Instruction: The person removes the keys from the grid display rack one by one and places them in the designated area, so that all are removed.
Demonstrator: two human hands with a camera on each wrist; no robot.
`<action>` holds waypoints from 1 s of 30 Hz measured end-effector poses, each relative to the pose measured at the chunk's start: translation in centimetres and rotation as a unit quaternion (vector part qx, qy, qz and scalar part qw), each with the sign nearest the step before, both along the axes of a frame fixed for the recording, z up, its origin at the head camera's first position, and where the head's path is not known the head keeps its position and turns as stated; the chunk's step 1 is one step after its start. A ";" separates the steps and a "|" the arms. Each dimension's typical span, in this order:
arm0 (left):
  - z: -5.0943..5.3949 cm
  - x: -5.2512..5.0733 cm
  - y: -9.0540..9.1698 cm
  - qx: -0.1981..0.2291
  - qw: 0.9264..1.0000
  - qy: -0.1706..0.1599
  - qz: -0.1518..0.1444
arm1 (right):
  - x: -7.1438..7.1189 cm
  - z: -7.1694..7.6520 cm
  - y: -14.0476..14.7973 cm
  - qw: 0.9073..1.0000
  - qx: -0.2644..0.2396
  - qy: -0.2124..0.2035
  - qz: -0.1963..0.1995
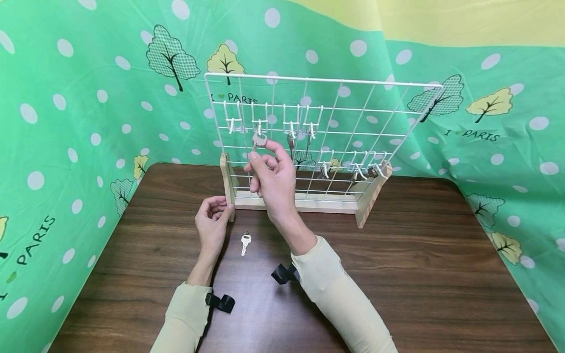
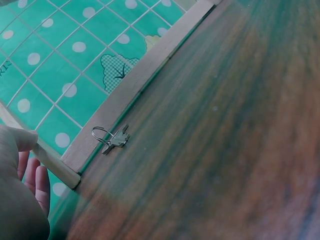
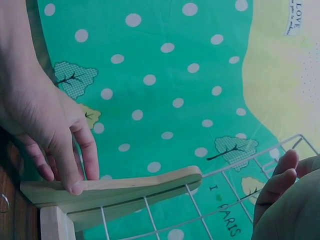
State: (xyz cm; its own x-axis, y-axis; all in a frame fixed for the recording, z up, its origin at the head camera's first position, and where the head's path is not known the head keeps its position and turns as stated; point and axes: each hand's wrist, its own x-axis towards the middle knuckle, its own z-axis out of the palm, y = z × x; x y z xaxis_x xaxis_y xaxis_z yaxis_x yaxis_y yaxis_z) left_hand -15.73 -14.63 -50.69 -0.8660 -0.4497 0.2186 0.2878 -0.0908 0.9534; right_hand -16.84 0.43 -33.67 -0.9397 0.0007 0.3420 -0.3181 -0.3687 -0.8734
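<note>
I extend both sleeved forearms forward: the right forearm [image 1: 342, 291] angles inward toward the person's left, and the left forearm [image 1: 183, 314] angles slightly right. I position the right hand [image 1: 277, 179] raised, higher than the left hand [image 1: 212, 223]. Right thumb and index finger pinch; remaining fingers curl. Left thumb opposes bent fingers.

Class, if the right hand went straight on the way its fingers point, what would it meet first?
Probably the second white hook from the left in the upper row: the key pinched in the right hand overlaps it in the head view, though whether they touch is unclear.
</note>
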 end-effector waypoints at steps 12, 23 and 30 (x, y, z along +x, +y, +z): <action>0.1 0.0 0.0 -0.005 1.000 -0.003 0.000 | 0.4 0.9 0.1 1.000 0.001 0.024 -0.016; 0.0 0.1 -0.1 -0.003 1.000 -0.003 0.000 | 0.6 1.7 0.2 0.999 0.003 0.042 -0.014; -0.1 0.0 -0.1 -0.003 1.000 -0.002 -0.002 | 0.7 2.0 0.3 0.999 0.001 0.050 -0.013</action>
